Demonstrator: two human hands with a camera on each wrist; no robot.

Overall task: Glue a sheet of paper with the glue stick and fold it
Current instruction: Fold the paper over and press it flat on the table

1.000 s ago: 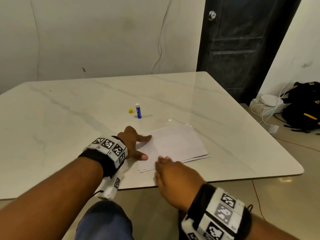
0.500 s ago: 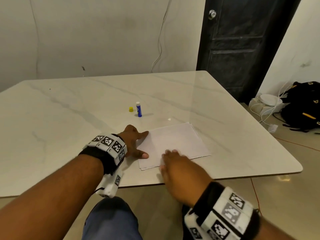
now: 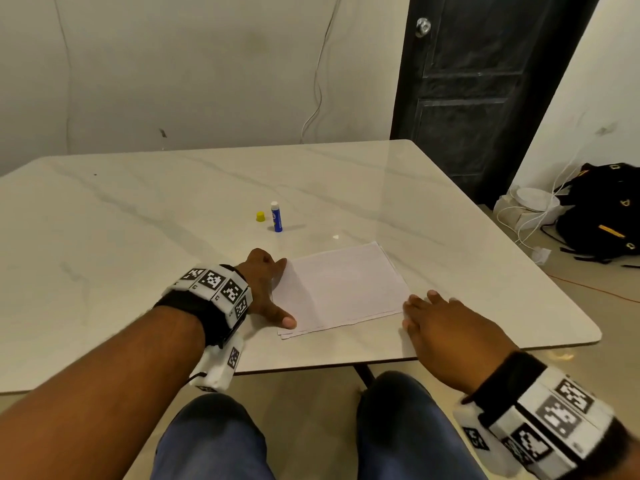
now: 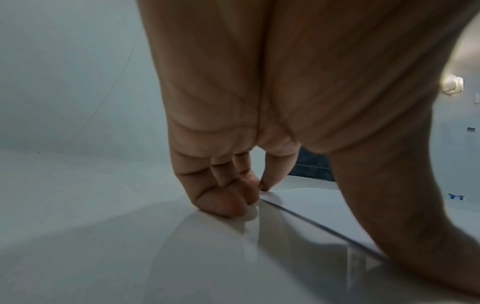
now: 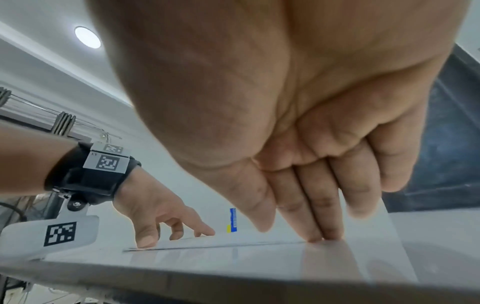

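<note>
Both hands lie flat-fingered on the folded paper [image 3: 341, 289]: left hand [image 3: 265, 289] at its left edge, right hand [image 3: 440, 327] at its near-right corner, glue stick [image 3: 276, 217] upright beyond.

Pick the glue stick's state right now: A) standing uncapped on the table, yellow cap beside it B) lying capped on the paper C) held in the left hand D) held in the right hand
A: the glue stick stands upright on the table with its white tip bare, the yellow cap beside it, beyond the paper and clear of both hands.
</note>
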